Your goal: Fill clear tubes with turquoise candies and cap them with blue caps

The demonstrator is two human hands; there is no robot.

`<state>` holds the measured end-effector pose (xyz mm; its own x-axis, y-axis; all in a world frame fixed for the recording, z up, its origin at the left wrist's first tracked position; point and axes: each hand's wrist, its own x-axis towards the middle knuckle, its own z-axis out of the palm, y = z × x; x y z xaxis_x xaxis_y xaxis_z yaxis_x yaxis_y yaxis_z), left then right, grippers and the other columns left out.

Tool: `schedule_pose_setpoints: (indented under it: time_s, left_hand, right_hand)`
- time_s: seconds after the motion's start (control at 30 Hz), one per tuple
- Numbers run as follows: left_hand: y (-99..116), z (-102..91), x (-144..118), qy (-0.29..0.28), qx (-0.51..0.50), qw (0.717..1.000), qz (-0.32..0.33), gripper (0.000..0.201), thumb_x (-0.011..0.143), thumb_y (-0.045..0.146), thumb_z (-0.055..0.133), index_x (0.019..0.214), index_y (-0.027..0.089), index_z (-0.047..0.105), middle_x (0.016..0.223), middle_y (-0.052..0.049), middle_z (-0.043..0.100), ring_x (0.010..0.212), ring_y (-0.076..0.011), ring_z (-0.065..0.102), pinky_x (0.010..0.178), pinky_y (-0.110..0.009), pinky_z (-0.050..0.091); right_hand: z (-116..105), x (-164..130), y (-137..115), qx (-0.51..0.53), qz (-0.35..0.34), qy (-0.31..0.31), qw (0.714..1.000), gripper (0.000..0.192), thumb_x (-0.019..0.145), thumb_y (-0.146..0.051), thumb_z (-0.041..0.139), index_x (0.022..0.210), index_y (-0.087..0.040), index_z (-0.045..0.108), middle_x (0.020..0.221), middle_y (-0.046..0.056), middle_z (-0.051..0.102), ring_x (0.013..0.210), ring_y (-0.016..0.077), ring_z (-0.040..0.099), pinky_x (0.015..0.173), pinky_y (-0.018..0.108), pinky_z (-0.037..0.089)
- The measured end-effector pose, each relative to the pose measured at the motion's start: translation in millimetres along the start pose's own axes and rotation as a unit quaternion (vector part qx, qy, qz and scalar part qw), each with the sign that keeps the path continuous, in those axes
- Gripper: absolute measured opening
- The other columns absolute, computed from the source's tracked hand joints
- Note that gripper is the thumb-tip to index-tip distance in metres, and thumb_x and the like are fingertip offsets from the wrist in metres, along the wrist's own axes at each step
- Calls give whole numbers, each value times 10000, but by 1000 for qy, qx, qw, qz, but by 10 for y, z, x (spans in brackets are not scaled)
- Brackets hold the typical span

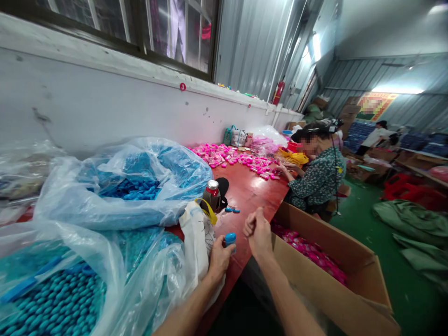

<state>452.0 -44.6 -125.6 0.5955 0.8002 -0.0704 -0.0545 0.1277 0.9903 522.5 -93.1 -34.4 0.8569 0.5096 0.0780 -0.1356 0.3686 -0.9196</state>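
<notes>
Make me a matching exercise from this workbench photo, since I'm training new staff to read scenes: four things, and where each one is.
Things:
1. small blue piece
2. bottle with red cap
3. cardboard box
4. right hand

Places or states:
A. stands upright on the red table, beside a black item
B. closed in a loose fist, above the table edge
C. pinched in the left hand
D. sits to the right of the table, holding pink pieces

Pairs: 1-C, 2-A, 3-D, 4-B
</notes>
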Motion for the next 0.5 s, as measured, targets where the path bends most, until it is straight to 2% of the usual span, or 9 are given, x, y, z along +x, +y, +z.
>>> schedule_pose_setpoints:
  time_s: [0.1, 0.23, 0.37, 0.43, 0.5]
  left_hand:
    - [152, -24, 14, -21, -32, 999, -12, 153, 542, 196, 621, 659, 152, 534, 547, 36, 518, 509, -97, 490, 490, -204, 397]
    - [400, -119, -95, -89, -98, 990, -58, 338, 526, 321, 666, 785, 141, 544, 568, 26, 550, 478, -116, 530, 426, -214, 407]
    - [652, -273, -307, -125, -124, 983, -43, 364, 547, 312, 666, 833, 130, 533, 586, 26, 555, 468, -97, 518, 412, -194, 395]
    - [765, -357, -420, -128, -122, 984, -28, 445, 567, 296, 655, 956, 135, 513, 627, 21, 573, 478, -98, 524, 414, -190, 392]
    - [865, -442, -528, -128, -121, 984, -16, 603, 589, 294, 640, 1135, 154, 428, 676, 11, 593, 480, -104, 529, 407, -190, 382]
  right_hand:
    - [-206, -44, -148, -35, -3, -6, 999, 299, 734, -481, 558, 697, -185, 559, 546, -43, 471, 448, 82, 407, 401, 188, 335]
    - [-349, -202, -99, -131, -11, -69, 989, 308, 710, -373, 631, 954, -186, 613, 737, 7, 583, 639, 126, 529, 540, 213, 434]
    - [-284, -366, -65, -147, 9, -124, 981, 372, 720, -341, 627, 1060, -199, 579, 801, 7, 590, 621, 110, 531, 529, 206, 424]
    - [-214, -442, -92, -146, 16, -159, 976, 380, 742, -339, 601, 1097, -212, 554, 808, 1, 583, 594, 98, 523, 516, 204, 418]
    - [-137, -532, -136, -156, 9, -212, 965, 390, 778, -336, 548, 1151, -227, 516, 851, 12, 583, 635, 110, 544, 549, 221, 439]
